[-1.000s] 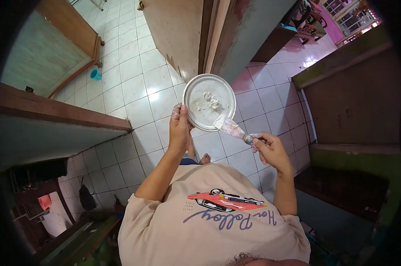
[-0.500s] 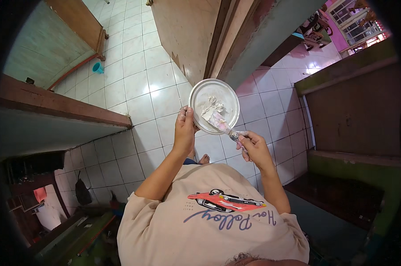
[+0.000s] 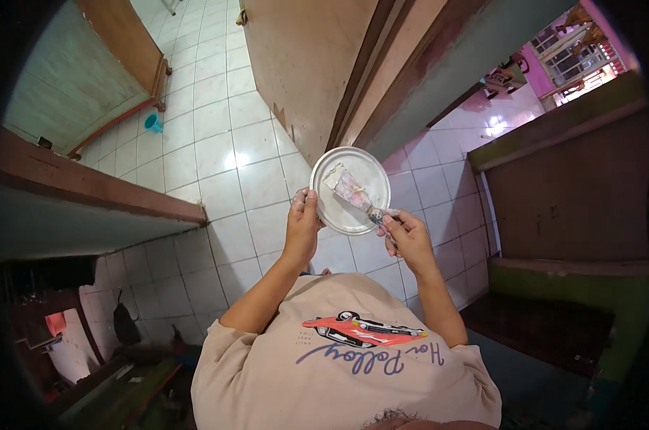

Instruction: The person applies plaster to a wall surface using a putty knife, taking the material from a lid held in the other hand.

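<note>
The round shiny metal lid (image 3: pixel 350 190) is up in front of the chest, over the white tiled floor (image 3: pixel 217 143), and the left hand (image 3: pixel 302 223) has it by the lower-left rim, thumb on top and fingers curled underneath, a firm pinching grip. Face of the lid points up at the camera. Across from it, the right hand (image 3: pixel 408 236) sits just off the lid's lower-right edge, its grip wrapped tight around the handle of a paste-smeared putty knife (image 3: pixel 353 193). The blade reaches up and left from that hand and lies flat on the lid's face, its tip near the upper-left part, with a patch of whitish filler paste (image 3: pixel 333 176) right at the blade's end.

Both forearms rise from the lower edge, elbows bent, wrists angled inward so the two hands frame the lid from either side. White smears show on the left fingers. A beige printed T-shirt (image 3: pixel 339 358) fills the bottom of the view.

Beyond the lid stands a tan wooden door (image 3: pixel 303 64) beside a grey-green frame. A small teal plastic cup (image 3: pixel 153 123) sits on the floor far off to the left.
</note>
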